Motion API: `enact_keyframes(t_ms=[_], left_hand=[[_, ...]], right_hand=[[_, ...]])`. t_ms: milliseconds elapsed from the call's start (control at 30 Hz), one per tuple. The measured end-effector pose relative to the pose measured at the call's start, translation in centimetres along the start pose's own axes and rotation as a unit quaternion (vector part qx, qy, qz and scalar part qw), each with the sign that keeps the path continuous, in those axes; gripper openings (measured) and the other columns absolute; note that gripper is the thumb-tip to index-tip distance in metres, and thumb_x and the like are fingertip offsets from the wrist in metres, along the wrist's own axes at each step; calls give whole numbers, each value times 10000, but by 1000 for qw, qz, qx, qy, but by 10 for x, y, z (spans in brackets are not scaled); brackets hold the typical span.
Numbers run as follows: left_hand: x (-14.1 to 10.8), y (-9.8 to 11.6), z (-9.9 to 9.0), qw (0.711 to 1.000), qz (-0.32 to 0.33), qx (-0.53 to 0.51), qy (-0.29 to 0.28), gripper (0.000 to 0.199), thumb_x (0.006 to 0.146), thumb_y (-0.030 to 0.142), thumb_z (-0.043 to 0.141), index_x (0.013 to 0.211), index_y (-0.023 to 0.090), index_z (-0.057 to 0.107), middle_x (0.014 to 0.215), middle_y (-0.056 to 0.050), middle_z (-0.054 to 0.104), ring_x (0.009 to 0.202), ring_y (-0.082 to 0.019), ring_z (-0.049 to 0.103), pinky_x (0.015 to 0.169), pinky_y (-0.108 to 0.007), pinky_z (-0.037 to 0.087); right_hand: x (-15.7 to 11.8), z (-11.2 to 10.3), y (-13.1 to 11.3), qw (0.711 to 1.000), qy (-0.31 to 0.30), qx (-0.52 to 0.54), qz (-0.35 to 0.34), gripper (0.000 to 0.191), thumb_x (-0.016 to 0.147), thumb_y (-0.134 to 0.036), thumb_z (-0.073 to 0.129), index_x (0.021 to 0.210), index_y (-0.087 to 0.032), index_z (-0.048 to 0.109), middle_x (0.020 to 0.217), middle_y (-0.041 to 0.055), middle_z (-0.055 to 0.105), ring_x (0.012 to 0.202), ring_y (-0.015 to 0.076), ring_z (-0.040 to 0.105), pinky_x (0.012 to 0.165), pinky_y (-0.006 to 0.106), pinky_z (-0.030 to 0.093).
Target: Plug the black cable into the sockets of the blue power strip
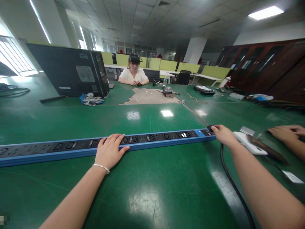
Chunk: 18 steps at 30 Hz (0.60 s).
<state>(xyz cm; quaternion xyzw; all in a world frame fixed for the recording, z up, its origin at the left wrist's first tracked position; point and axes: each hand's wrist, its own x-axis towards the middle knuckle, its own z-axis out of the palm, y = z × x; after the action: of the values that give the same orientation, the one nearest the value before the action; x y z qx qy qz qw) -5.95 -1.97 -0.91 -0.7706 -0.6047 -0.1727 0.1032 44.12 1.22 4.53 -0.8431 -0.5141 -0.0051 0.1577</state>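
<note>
A long blue power strip [157, 147] with a row of black sockets lies across the green table, its left end outside the view. My left hand [111, 148] spans it near the middle, fingers over the top and thumb along the near side, holding it. At the strip's right end my right hand [224, 135] is closed on a black plug [210, 128], which touches the end of the socket face; whether it is seated I cannot tell. From under that hand a black cable [228, 173] runs down toward the table's near edge.
A black computer case [71, 70] stands at the back left, with work gloves [91, 99] beside it. Another person [133, 74] sits opposite. At right are a white handheld device [250, 143] and another person's hands [284, 132]. A torn bare patch [152, 96] marks the tabletop.
</note>
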Motion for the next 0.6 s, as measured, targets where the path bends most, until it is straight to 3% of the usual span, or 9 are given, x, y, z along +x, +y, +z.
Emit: enact_keyframes(t_ms=[233,600], left_hand=[[0,0,0,1000,0,2,-3,510,829,526,404,1249,247,475,1261,-65,552,1195,-243,452,1007,-446,265],[0,0,1,1000,1,4,1,504,831,525,402,1249,251,469,1264,-68,551,1183,-250,460,1001,-451,271]], right_hand=[[-9,13,-17,999,-30,-12,-34,392,856,-374,390,1066,-125,608,1032,134,657,938,235,603,763,294,441],[-16,11,-25,995,-51,-55,-60,401,873,-398,364,1116,-154,571,1065,121,649,957,228,606,795,298,436]])
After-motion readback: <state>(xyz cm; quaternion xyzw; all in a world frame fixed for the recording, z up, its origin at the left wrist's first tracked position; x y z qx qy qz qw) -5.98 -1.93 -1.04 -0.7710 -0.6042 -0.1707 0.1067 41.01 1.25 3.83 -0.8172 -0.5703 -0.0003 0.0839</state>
